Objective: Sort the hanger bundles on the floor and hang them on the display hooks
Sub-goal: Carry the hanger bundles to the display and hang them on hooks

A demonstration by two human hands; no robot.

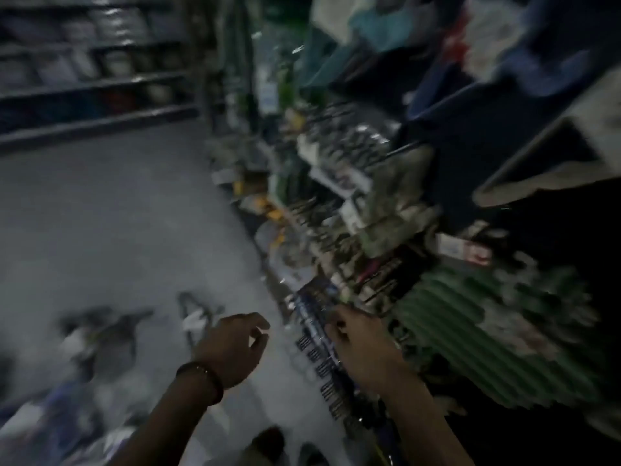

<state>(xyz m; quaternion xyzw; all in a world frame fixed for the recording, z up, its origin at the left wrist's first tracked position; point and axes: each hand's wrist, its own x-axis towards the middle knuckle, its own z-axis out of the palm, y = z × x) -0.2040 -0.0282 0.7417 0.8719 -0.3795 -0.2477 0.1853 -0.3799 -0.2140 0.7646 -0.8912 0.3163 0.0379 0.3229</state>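
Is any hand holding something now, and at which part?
The left hand is open and holds nothing. The right hand touches the hanging dark packs, but blur hides any grip.

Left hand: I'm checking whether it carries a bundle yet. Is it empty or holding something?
Empty. The left hand hovers over the floor with fingers loosely curled around nothing; hanger bundles lie beyond it.

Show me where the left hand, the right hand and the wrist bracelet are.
left hand [232, 344], head view, back of the hand.
right hand [353, 334], head view, back of the hand.
wrist bracelet [205, 375], head view, dark band.
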